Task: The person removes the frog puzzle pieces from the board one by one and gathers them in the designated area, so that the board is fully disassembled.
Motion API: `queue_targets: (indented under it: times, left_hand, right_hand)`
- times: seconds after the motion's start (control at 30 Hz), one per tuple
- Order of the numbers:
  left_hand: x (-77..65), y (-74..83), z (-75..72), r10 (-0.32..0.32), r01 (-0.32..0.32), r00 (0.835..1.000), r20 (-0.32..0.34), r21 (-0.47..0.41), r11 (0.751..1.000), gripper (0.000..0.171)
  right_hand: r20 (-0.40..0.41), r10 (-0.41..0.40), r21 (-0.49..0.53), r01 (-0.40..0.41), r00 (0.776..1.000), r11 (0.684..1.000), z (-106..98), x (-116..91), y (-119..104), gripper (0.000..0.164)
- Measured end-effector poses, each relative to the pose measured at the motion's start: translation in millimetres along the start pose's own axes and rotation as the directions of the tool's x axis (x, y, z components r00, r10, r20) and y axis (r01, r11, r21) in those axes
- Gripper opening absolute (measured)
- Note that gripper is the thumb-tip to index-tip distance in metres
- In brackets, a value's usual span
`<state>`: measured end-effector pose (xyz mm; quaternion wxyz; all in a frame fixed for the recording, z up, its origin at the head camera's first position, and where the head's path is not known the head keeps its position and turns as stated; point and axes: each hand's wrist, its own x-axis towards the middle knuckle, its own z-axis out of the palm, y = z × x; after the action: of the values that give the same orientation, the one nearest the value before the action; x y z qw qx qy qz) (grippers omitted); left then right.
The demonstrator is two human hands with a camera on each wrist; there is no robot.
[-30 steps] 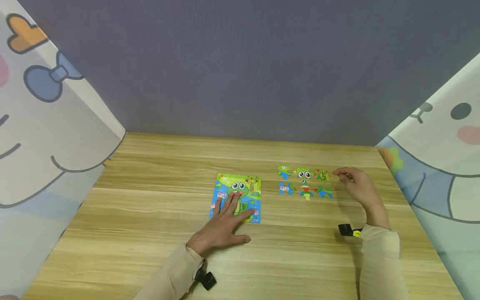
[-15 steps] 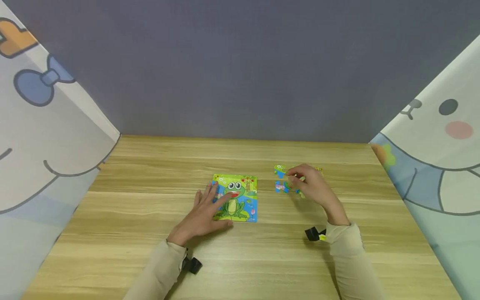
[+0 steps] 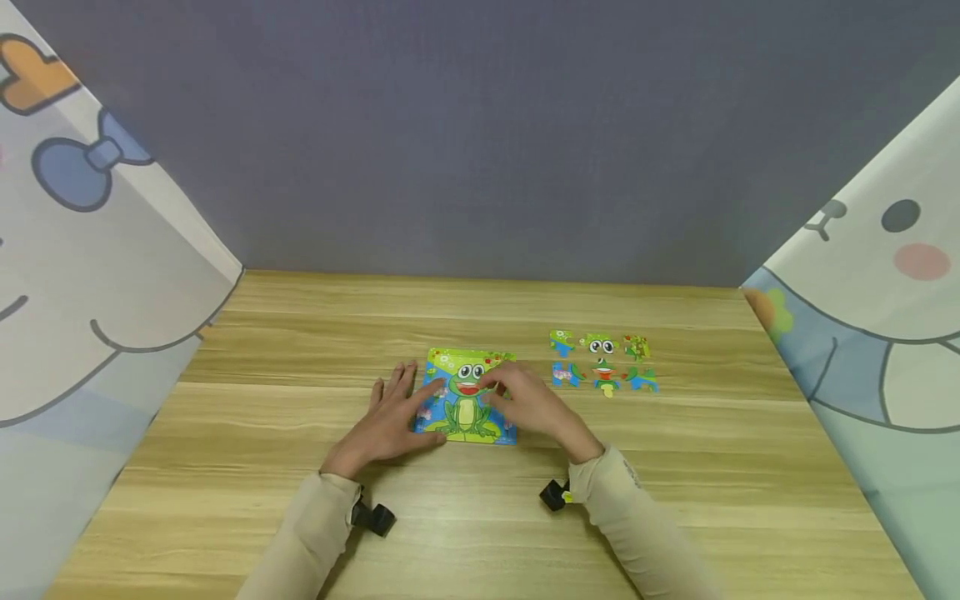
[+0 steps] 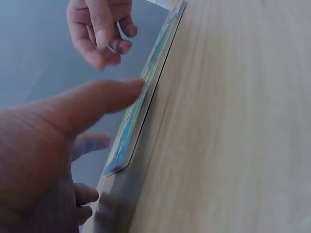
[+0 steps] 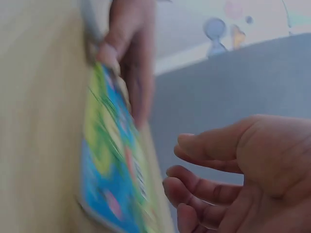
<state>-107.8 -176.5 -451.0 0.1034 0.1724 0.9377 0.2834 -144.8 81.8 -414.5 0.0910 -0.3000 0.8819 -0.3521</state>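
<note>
A square frog picture puzzle (image 3: 467, 412) lies flat on the wooden table. My left hand (image 3: 384, 425) is at its left side with fingers spread. In the left wrist view the left thumb (image 4: 104, 99) reaches over the puzzle's near edge (image 4: 141, 104). Above the puzzle's right part hovers my right hand (image 3: 528, 404), its fingers loosely bent and apart from the surface. In the right wrist view no piece shows between the thumb and fingers of this right hand (image 5: 262, 170). The puzzle's right portion is partly hidden beneath it.
Right of the puzzle lie several loose jigsaw pieces in two rows, among them one with the frog's eyes (image 3: 602, 346) and one with its mouth (image 3: 604, 374). A grey panel (image 3: 487, 150) stands behind the table (image 3: 337, 333). Cartoon-printed walls flank it.
My right hand has swept left from beyond the loose pieces, over them, to the frog puzzle. The left hand has slid left off the picture's middle to its edge. The loose pieces keep their layout.
</note>
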Motion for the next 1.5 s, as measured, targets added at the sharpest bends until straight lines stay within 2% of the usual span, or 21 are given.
queue_targets:
  times: [0.1, 0.23, 0.4, 0.8, 0.97, 1.5]
  left_hand:
    - [-0.1, -4.4, 0.3, -0.003, 0.003, 1.0, -0.014, 0.022, 1.0, 0.085]
    - [0.1, -9.4, 0.9, -0.005, 0.006, 1.0, -0.019, 0.024, 1.0, 0.088]
    - [1.0, -11.6, 1.9, -0.01, 0.011, 1.0, -0.01, 0.029, 1.0, 0.088]
    - [3.1, -4.0, 12.9, -0.027, 0.032, 0.999, -0.042, 0.111, 0.993, 0.086]
    - [2.5, -5.3, 14.1, -0.026, 0.033, 0.998, -0.066, 0.109, 0.994, 0.084]
    - [2.8, -6.6, 14.6, -0.023, 0.03, 0.998, -0.062, 0.115, 0.993, 0.085]
  right_hand:
    - [-0.001, 0.037, -0.007, -0.037, 0.999, 0.999, 19, 5, -11, 0.025]
    - [-0.022, 0.085, -0.084, -0.087, 0.996, 0.993, 41, 7, -20, 0.036]
    - [-0.033, 0.06, -0.177, -0.065, 0.998, 0.982, 58, 4, -22, 0.041]
    - [-0.063, 0.043, -0.245, -0.057, 0.997, 0.968, 61, 6, -14, 0.042]
    - [-0.071, 0.04, -0.265, -0.058, 0.997, 0.962, 65, 8, -14, 0.042]
    - [-0.088, 0.062, -0.24, -0.082, 0.994, 0.967, 68, 8, -16, 0.04]
